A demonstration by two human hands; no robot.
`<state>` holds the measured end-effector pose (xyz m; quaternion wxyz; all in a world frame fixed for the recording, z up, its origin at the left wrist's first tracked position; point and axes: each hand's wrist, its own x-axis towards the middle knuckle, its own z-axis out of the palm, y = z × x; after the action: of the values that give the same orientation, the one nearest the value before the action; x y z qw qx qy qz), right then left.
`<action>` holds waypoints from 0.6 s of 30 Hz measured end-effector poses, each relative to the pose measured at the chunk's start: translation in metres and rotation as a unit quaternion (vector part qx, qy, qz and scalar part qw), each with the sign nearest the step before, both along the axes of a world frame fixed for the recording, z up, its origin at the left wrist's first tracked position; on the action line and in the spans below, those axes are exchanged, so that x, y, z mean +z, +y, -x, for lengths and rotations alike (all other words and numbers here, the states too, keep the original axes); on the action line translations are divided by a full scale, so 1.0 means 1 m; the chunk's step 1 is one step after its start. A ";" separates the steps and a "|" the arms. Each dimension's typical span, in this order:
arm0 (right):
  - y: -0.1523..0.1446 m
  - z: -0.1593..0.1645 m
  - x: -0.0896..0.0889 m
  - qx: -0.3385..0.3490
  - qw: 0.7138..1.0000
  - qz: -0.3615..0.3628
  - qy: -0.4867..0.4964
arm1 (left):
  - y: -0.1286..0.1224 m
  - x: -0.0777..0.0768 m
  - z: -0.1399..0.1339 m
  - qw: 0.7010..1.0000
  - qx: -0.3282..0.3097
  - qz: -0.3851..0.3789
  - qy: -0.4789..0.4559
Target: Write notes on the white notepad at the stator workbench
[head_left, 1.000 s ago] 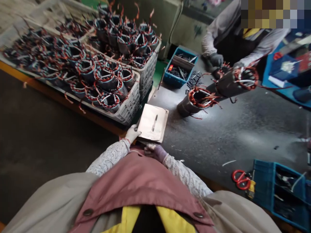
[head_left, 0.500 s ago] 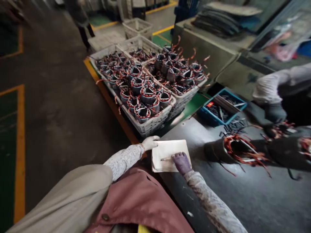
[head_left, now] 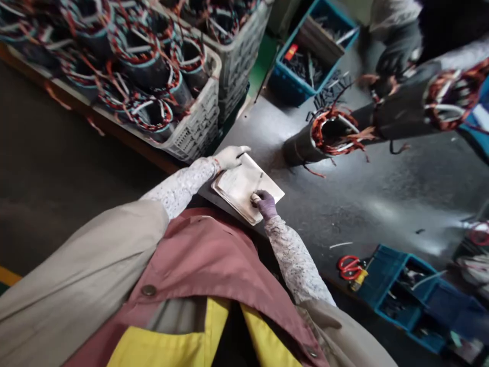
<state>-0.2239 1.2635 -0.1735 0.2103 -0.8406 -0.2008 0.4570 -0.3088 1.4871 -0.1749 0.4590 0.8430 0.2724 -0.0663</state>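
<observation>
An open notebook [head_left: 237, 184] with pale pages lies at the edge of the grey metal table, tilted in view. My left hand [head_left: 230, 157], in a white glove, grips its upper left edge, thumb on top of the page. In a purple glove with pale fingertips, my right hand [head_left: 265, 204] rests on the lower right of the page. Its fingers are closed around a thin pen [head_left: 261, 178], whose dark end sticks up past them. Any writing on the page is too faint to read.
Crates [head_left: 198, 127] of wire-wound motor stators stand at upper left. More stators [head_left: 305, 148] lie on the table [head_left: 336, 204], beside a co-worker's gloved hand [head_left: 397, 56]. A blue bin [head_left: 292, 89] is at the back. Red-handled scissors [head_left: 348, 267] and blue boxes [head_left: 385, 275] sit at lower right.
The view has swung down and right, bringing the scissors and blue boxes into sight. The notebook now appears turned clockwise. Both hands remain on it, the pen still in my right hand.
</observation>
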 end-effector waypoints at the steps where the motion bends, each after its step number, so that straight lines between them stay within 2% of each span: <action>1: -0.009 0.003 0.003 -0.043 0.999 -0.015 0.021 | 0.006 0.001 -0.019 0.997 -0.069 -0.030 0.005; 2: -0.016 0.006 0.006 -0.090 0.994 -0.036 0.047 | 0.010 0.003 -0.036 0.990 -0.124 -0.061 0.013; 4: -0.029 0.008 0.014 -0.208 0.966 -0.097 0.122 | 0.012 0.007 -0.063 0.978 -0.171 -0.114 0.038; 6: -0.038 0.008 0.021 -0.333 0.905 -0.151 0.218 | 0.005 0.012 -0.070 0.975 -0.148 -0.162 0.039; 8: -0.044 0.005 0.025 -0.413 0.846 -0.182 0.286 | -0.011 0.015 -0.054 0.976 -0.079 -0.201 0.013; 9: -0.045 0.002 0.025 -0.423 0.836 -0.188 0.296 | -0.023 0.015 -0.038 0.975 -0.045 -0.216 -0.006; 11: -0.044 -0.002 0.024 -0.422 0.837 -0.207 0.280 | -0.055 0.012 0.002 0.974 -0.006 -0.226 -0.014; 13: -0.039 -0.008 0.022 -0.392 0.853 -0.238 0.248 | -0.092 0.004 0.041 0.980 -0.080 -0.182 -0.008; 14: -0.035 -0.012 0.022 -0.369 0.861 -0.259 0.234 | -0.110 -0.001 0.057 0.982 -0.092 -0.163 0.003; 16: -0.027 -0.021 0.020 -0.317 0.874 -0.312 0.196 | -0.138 -0.013 0.078 0.987 -0.082 -0.132 0.035; 18: -0.020 -0.033 0.017 -0.269 0.886 -0.355 0.127 | -0.154 -0.021 0.086 0.991 -0.042 -0.117 0.051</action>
<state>-0.1912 1.2432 -0.1567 0.6329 -0.6664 -0.0875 0.3843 -0.3946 1.3333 -0.1962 0.3391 0.8972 0.2661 -0.0959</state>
